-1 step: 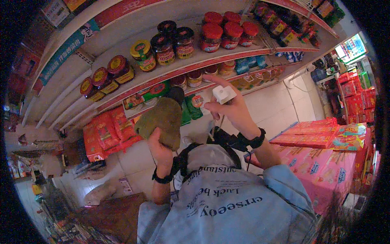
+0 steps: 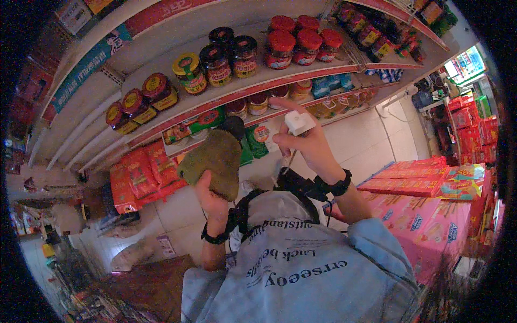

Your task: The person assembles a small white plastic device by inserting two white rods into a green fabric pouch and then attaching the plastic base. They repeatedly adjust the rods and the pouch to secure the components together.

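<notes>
My left hand [image 2: 211, 203] is closed on the lower edge of an olive-green, flat, rounded thing [image 2: 215, 161] with a dark, blunt end at its top. What kind of thing it is, I cannot make out. My right hand [image 2: 311, 148] holds a small white block [image 2: 299, 123], shaped like a charger plug, between thumb and fingers. A thin cord hangs below this hand, near the dark strap gear at my waist. Both hands are in front of the shelves, at the height of the lower one.
Jars with red lids [image 2: 294, 47], dark-lidded jars [image 2: 230, 58] and a yellow-lidded jar [image 2: 189, 72] stand on the shelf ahead. Red packages [image 2: 141, 180] are stacked on the left. Pink boxes [image 2: 414, 215] and red boxes [image 2: 409, 175] are piled on the right.
The white block and my right hand have shifted very slightly to the right. The olive-green thing in my left hand is nearly still.
</notes>
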`<state>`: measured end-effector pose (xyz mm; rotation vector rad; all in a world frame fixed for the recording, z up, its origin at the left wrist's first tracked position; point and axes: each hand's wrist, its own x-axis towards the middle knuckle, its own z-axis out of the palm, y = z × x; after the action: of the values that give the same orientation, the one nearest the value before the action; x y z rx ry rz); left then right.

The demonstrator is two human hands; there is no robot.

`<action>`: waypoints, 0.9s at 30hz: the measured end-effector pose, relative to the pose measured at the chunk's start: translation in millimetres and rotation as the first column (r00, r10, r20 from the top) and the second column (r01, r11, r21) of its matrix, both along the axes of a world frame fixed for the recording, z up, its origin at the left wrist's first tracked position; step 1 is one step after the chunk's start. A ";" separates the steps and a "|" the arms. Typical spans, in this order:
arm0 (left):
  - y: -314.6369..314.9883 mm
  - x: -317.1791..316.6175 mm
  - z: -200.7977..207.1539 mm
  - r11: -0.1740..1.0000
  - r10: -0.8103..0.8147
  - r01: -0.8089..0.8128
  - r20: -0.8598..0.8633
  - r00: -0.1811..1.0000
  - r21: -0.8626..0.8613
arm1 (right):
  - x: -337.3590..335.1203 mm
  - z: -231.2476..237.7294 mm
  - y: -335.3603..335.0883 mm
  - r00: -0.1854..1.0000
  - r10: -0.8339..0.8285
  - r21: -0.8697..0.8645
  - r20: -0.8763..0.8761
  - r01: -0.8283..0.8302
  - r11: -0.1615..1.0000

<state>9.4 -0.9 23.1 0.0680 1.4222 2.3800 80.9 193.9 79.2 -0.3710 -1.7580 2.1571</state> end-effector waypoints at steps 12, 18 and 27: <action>-24.2 8.7 -22.7 0.994 0.103 -0.103 0.002 0.995 -0.021 | -12.9 -12.4 13.9 0.982 -0.090 -0.272 -0.164 0.043 0.961; -25.4 8.3 0.9 0.990 0.077 -0.091 0.131 0.988 0.110 | -10.9 -2.4 23.9 0.995 -0.081 0.563 -0.054 0.097 0.821; -37.1 8.8 -43.9 0.984 0.177 -0.177 -0.033 0.984 -0.003 | -18.0 -6.3 32.5 0.998 -0.019 0.919 0.059 -0.047 0.391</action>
<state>18.2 -38.0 -20.7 -0.0232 1.5071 2.5276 62.9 226.4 72.9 -0.0966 -2.6448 0.8119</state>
